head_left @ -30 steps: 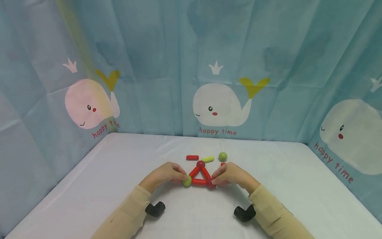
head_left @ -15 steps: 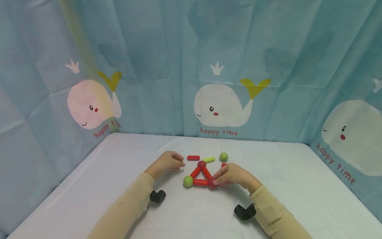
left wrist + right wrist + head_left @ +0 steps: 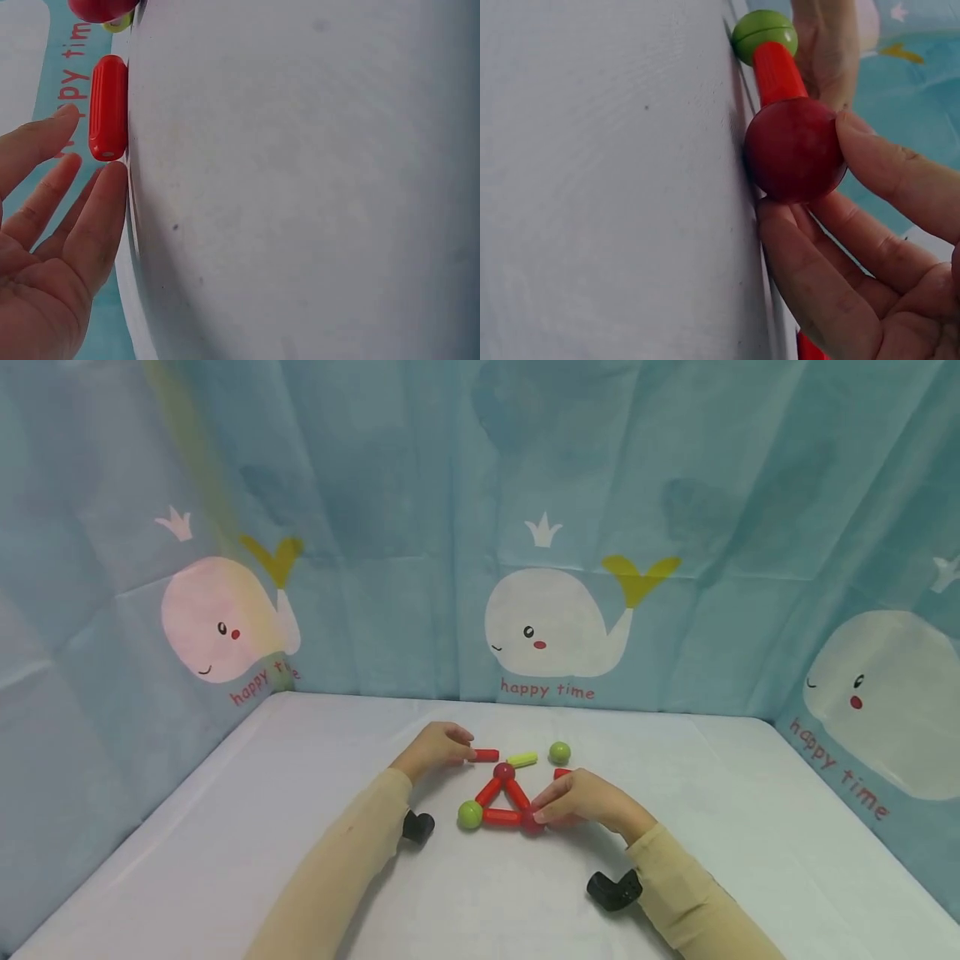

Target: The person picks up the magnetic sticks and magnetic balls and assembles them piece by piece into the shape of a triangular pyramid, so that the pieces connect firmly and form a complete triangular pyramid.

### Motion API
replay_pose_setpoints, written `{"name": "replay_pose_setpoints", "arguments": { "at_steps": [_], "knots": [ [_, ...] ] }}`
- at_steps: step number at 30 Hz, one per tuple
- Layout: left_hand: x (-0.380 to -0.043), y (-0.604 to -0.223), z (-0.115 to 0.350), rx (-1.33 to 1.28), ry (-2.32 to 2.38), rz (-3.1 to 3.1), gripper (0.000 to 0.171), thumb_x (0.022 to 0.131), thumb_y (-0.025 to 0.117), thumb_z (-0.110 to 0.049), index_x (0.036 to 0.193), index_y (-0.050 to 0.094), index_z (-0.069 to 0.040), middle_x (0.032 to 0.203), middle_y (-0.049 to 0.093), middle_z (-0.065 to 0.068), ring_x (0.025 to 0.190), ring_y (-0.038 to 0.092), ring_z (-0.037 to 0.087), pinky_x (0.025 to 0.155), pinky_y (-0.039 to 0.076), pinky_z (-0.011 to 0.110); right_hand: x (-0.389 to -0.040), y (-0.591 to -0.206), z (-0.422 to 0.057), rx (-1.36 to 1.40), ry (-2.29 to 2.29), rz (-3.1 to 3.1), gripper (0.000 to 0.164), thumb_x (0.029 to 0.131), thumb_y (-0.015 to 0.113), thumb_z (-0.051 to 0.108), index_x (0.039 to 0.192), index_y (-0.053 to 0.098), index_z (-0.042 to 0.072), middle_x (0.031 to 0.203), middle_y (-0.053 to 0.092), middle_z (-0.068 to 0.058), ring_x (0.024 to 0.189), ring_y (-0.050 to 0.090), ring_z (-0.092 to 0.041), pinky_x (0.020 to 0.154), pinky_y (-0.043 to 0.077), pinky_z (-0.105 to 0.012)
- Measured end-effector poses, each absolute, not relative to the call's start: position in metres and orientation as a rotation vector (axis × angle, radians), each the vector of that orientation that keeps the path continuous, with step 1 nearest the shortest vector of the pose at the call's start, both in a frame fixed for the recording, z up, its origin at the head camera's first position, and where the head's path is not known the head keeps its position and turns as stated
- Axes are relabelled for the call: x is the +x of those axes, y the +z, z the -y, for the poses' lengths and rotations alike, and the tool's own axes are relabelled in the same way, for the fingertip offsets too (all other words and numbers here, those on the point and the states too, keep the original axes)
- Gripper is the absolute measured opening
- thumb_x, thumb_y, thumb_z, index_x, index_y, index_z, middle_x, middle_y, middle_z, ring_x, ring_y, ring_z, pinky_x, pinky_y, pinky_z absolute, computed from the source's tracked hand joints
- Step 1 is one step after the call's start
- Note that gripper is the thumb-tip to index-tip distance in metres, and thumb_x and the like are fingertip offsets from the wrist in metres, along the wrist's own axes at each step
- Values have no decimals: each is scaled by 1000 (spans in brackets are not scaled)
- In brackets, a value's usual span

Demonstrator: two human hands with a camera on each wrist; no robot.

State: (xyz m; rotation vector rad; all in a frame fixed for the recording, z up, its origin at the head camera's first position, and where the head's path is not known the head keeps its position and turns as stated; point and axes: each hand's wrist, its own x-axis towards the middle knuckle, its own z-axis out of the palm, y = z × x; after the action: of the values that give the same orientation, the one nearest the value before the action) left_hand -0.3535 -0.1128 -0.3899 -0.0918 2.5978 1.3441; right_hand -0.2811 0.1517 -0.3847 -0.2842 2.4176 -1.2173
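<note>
A triangle of red rods and balls lies on the table, with a green ball (image 3: 470,815) at its left corner and a red ball (image 3: 505,772) at its top. My right hand (image 3: 594,805) pinches the other red ball (image 3: 793,150), at the right corner, between thumb and fingers. Beyond the triangle, my left hand (image 3: 437,747) is at the left end of a loose red rod (image 3: 487,756). In the left wrist view, the thumb and fingers are spread near the end of this ridged rod (image 3: 109,109), not closed round it.
A yellow-green rod (image 3: 522,759) and a loose green ball (image 3: 559,752) lie behind the triangle. Another red rod (image 3: 561,772) is partly hidden by the right hand. A blue whale-print curtain (image 3: 390,610) stands behind the white table (image 3: 675,752).
My left hand has let go of the triangle's green ball and moved away from me to the loose red rod. The right hand keeps its grip on the red ball.
</note>
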Motion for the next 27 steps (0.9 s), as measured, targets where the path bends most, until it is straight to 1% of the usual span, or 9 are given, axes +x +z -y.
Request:
{"name": "replay_pose_setpoints", "arguments": {
  "at_steps": [3,7,11,18,22,27],
  "knots": [
    [-357,-390,110,-73,1315,-2619,34,85,77,-23,117,70,-13,116,68,6,100,64,21,94,56,35,-283,-386,-153,-306,-1240,-2388,23,81,81,23,101,79,11,95,73,0,85,62,-14,75,49,-28],
    [-359,-390,106,-14,1285,-2636,32,85,78,-22,115,71,-12,113,69,6,103,61,23,94,56,36,-284,-388,-154,-286,-1257,-2359,25,81,81,23,102,79,10,97,73,0,87,64,-13,77,52,-29],
    [-361,-391,103,20,1253,-2659,29,85,78,-19,112,72,-11,109,69,6,101,60,23,93,55,37,-284,-388,-154,-272,-1260,-2357,25,81,81,23,103,79,10,97,73,0,87,65,-13,78,53,-30],
    [-360,-391,104,32,1161,-2715,17,86,77,-20,100,77,-12,104,70,6,95,58,21,86,54,31,-283,-388,-151,-279,-1243,-2390,24,81,82,24,101,79,11,94,73,0,84,62,-14,74,51,-28],
    [-356,-390,107,55,1111,-2730,18,85,78,-20,101,78,-11,104,71,5,94,58,20,82,53,29,-283,-387,-150,-264,-1242,-2395,23,80,82,22,99,79,11,95,72,0,83,62,-14,74,50,-27],
    [-352,-389,111,15,1106,-2704,19,84,79,-20,102,78,-12,106,71,6,95,58,21,84,55,30,-283,-387,-151,-246,-1239,-2402,22,80,83,22,99,79,11,96,72,0,86,62,-14,74,50,-27]
  ]
}}
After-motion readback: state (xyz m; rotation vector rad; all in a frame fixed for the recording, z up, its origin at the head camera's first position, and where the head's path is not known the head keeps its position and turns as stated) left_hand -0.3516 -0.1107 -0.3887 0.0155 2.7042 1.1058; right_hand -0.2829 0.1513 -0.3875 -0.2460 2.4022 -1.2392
